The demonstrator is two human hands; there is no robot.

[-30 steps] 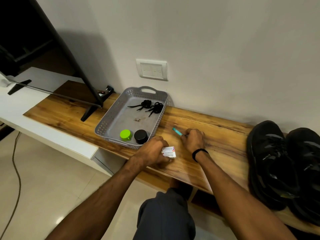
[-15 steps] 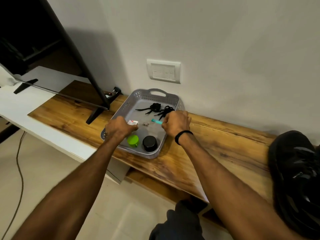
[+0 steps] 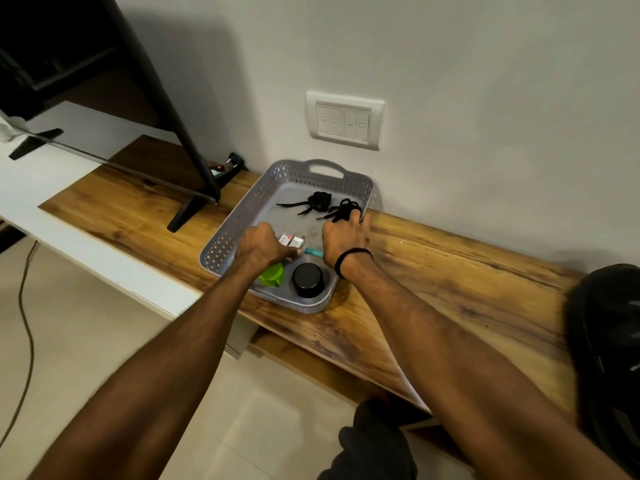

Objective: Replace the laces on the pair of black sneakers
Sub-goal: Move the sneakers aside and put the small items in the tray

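Two bundles of black laces lie at the far end of a grey perforated tray [image 3: 221, 237] on the wooden bench. My right hand [image 3: 346, 233] reaches over the tray's right rim and its fingers curl onto the right lace bundle [image 3: 341, 207]. The left lace bundle [image 3: 318, 200] lies untouched. My left hand [image 3: 263, 245] hovers low over the tray's middle, with a small white packet [image 3: 291, 241] lying just past its knuckles and a teal stick [image 3: 313, 251] by its thumb. One black sneaker [image 3: 606, 323] shows at the right edge, blurred and cut off.
A green cap [image 3: 272, 275] and a black round jar [image 3: 307, 280] sit in the tray's near end. A black TV stand leg [image 3: 187, 213] stands left of the tray. A switch plate [image 3: 346, 121] is on the wall behind. Bare wooden bench [image 3: 450, 271] stretches between tray and sneaker.
Both hands moved from the bench into the tray. The white packet and teal stick now lie in the tray. My right hand went on to the far right lace bundle.
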